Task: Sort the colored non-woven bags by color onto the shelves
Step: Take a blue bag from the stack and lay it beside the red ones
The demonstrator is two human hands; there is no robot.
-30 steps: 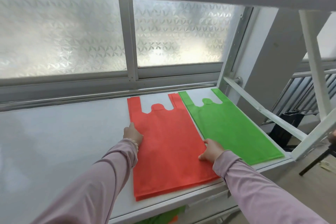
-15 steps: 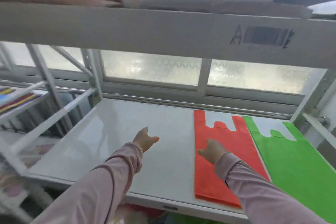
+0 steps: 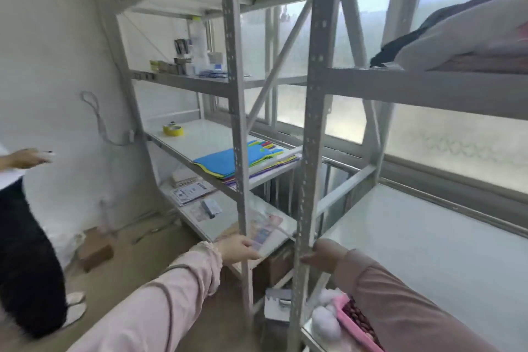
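Stack of colored bags (image 3: 228, 161), blue uppermost, lies on the far left rack's middle shelf (image 3: 200, 134) near a yellow tape roll (image 3: 173, 130). Left hand (image 3: 238, 247) and right hand (image 3: 324, 256), empty, flank a near upright (image 3: 310, 180); finger spread indiscernible.

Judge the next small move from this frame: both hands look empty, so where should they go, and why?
Probably reach the left hand up to the stack of colored bags on the left rack's middle shelf and take the top blue one. Neither it nor the right hand appears to hold a bag, and the nearer shelf shows bare surface, so unsorted bags likely remain there.
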